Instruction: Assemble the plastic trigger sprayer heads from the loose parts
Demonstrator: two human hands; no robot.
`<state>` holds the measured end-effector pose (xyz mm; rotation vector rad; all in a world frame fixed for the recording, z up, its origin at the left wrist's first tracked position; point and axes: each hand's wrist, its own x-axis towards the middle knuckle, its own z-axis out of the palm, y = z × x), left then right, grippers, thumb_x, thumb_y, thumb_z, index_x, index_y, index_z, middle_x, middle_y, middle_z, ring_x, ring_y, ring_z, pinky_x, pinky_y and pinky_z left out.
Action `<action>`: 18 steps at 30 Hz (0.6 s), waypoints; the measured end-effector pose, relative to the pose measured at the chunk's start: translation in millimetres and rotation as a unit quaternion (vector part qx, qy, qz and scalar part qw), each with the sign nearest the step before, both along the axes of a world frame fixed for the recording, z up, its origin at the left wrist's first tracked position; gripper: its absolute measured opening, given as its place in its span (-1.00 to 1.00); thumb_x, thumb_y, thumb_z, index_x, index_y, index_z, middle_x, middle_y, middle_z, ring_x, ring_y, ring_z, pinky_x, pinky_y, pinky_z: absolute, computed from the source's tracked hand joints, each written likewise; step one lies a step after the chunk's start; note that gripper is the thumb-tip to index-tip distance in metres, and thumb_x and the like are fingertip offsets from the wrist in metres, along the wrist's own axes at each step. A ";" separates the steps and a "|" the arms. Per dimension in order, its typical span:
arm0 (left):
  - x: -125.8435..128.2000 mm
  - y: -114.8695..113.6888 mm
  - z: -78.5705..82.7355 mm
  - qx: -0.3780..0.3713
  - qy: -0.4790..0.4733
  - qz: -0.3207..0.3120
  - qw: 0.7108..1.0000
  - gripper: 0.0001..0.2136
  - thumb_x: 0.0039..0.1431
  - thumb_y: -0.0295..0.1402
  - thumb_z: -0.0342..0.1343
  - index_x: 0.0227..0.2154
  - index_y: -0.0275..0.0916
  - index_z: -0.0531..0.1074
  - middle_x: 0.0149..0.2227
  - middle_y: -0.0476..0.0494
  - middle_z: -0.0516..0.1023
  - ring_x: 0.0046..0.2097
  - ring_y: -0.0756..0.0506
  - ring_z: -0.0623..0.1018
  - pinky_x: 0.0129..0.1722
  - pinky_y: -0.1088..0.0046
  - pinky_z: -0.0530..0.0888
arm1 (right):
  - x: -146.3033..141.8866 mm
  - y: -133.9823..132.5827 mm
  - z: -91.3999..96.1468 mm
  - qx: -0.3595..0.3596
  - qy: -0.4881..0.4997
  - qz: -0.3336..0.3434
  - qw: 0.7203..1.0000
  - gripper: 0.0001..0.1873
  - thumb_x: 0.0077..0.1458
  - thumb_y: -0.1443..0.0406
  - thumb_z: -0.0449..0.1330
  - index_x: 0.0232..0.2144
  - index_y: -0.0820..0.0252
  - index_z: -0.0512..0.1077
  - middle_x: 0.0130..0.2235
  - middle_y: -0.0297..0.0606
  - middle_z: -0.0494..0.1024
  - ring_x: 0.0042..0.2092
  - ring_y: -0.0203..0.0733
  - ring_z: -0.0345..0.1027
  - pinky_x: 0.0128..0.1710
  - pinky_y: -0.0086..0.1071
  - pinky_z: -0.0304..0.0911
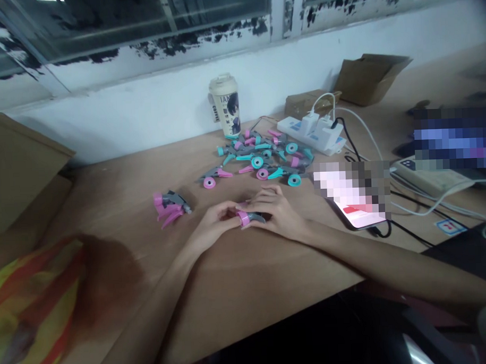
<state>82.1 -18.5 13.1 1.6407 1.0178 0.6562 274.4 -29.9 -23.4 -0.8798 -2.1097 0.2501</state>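
Between my two hands, low over the table's middle, is a grey and pink spray trigger head (244, 218). My left hand (217, 221) grips its pink ring end with thumb and fingers. My right hand (278, 210) is curled around its grey body from the other side, covering much of it. To the left lie pink and grey trigger heads (170, 208), close together; I cannot tell exactly how many. Beyond my hands is a loose pile of similar trigger heads (261, 155) in grey with pink or teal parts.
A patterned coffee cup (226, 108) stands by the wall. A power strip (311, 133) with cables and a lit phone (353, 199) are at right. Cardboard boxes (369, 79) sit behind and at left (19, 168). A red-yellow bag (40, 300) occupies the near left.
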 end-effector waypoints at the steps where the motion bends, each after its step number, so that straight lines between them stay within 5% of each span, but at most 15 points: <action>1: 0.1 -0.1 0.3 0.002 -0.001 0.000 1.000 -0.83 -0.04 -0.38 0.16 -0.32 -0.24 0.46 -0.25 -0.10 0.55 -0.16 -0.12 0.51 -0.08 0.31 0.37 | -0.1 -0.1 -0.1 0.001 -0.002 -0.002 1.000 -0.68 0.04 0.09 0.19 -0.12 -0.07 0.45 -0.24 -0.35 0.58 -0.16 -0.21 0.39 0.04 -0.18 -0.04; 18: 4.5 0.3 -8.5 0.032 -0.011 0.025 0.999 -0.82 0.00 -0.38 0.10 -0.28 -0.26 0.43 -0.24 -0.10 0.52 -0.16 -0.10 0.49 -0.05 0.33 0.36 | -1.7 6.4 -4.6 0.014 -0.020 -0.031 0.999 -0.69 0.05 0.16 0.21 -0.10 -0.03 0.44 -0.19 -0.36 0.57 -0.13 -0.21 0.36 0.01 -0.21 -0.05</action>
